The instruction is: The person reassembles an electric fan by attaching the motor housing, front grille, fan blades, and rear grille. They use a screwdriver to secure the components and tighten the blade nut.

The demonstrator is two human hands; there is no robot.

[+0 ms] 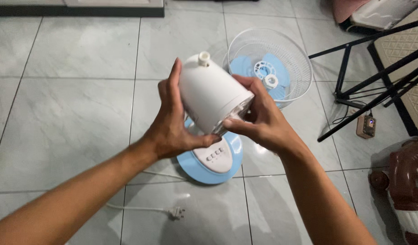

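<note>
I am sitting over a grey tiled floor (73,118), holding the white fan motor housing (212,93) up in the air above the fan's round blue and white base (216,163). My left hand (172,129) is cupping the housing's side, fingers spread flat along it and thumb hooked under its open end, so it seems steadied rather than squeezed. My right hand (261,118) is gripping the front rim, fingers curled around the edge, tilting the shaft end toward me. Just beyond, the white wire grille (288,50) is lying on the floor with the blue blades (275,68) resting inside it. The white plug (176,212) is lying loose near my left forearm, and black stand legs (377,77) are crossing at the right.
</note>
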